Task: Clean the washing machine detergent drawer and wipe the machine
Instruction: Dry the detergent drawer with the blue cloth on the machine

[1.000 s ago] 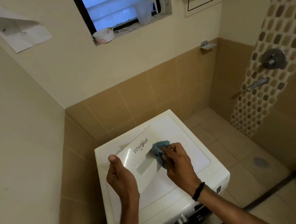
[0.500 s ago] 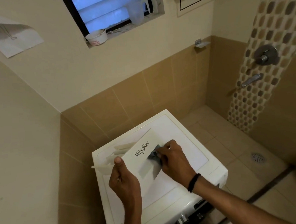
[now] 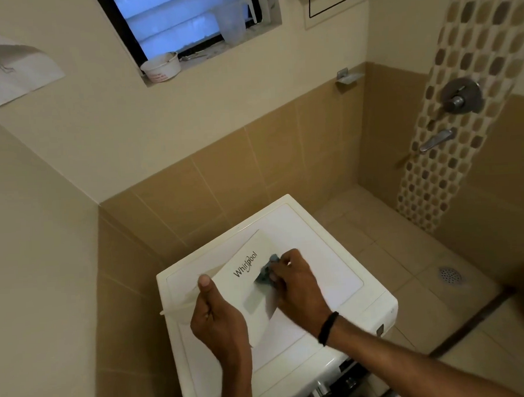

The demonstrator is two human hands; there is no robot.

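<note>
The detergent drawer (image 3: pixel 229 294) and washing machine (image 3: pixel 328 270) are white, and the cloth (image 3: pixel 264 274) is blue-grey. Tan wall tiles (image 3: pixel 223 176) meet a mosaic strip (image 3: pixel 470 35) of brown and cream spots.

The beige tiled floor (image 3: pixel 379 253) carries a white washing machine (image 3: pixel 333 255), which stands in the corner of the room, close to the brown wall tiles at its left and at its back. To the right of the machine, well apart from it, a round metal drain (image 3: pixel 450 275) sits in the floor, and a dark strip (image 3: pixel 473 317) runs across the tiles nearer to the camera. Over the flat top of the machine there is a white plastic detergent drawer (image 3: pixel 244 287); if its lower edge touches the top, I cannot tell. Higher up, the window sill (image 3: pixel 211 57) carries a white round plastic tub (image 3: pixel 161 68) at its left end and a clear plastic jug (image 3: pixel 232 24) further right, both upright.
</note>
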